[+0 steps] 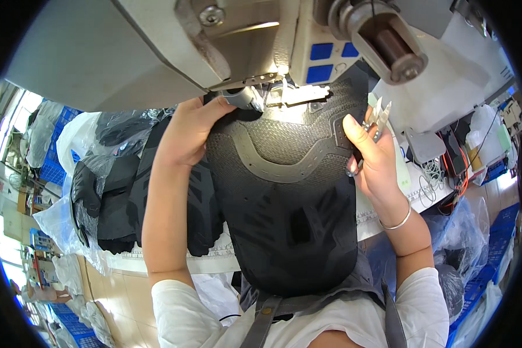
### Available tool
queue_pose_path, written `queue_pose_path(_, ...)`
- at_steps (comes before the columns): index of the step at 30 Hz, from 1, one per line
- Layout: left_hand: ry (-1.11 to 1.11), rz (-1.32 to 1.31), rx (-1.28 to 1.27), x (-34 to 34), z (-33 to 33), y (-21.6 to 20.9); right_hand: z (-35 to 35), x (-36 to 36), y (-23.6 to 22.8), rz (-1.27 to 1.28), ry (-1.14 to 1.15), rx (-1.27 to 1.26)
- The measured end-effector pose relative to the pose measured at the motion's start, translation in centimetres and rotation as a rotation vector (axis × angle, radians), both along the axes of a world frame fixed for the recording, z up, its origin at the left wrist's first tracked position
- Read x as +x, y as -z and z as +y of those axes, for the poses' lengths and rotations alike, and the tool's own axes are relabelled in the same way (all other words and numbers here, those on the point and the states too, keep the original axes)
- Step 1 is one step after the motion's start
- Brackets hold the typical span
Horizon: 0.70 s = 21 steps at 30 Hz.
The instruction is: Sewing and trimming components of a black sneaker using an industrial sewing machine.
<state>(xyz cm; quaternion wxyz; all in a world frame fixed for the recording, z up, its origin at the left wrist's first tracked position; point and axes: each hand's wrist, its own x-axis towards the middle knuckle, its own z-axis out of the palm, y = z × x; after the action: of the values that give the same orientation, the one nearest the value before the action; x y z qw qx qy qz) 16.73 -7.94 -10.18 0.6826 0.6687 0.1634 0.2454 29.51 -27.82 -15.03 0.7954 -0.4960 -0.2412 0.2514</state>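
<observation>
Top centre of the frame, the sewing machine (214, 40) looms over a black shoe upper (284, 191) spread down the middle. The left hand (191, 130) presses flat on the piece's upper left edge, fingers spread open right beside the presser foot (246, 95). The right hand (372, 156), centre right, is closed around small thread snips (378, 116) while its fingers pin the piece's right edge. The grey curved trim strip (272, 168) sits just below the foot. Risks here: those left fingertips are very near the needle area, so a slip could catch them; uneven pressure could skew the seam off the trim; the snip tips could nick the mesh. A pile of black pieces (116, 191) waits at left.
</observation>
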Motion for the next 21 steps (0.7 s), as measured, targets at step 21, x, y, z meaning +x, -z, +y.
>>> queue_pose_path(21,0.083,-0.059,-0.101,-7.5,-6.7,6.0,-2.6,-2.1,0.4,-0.030,-0.227,-0.071)
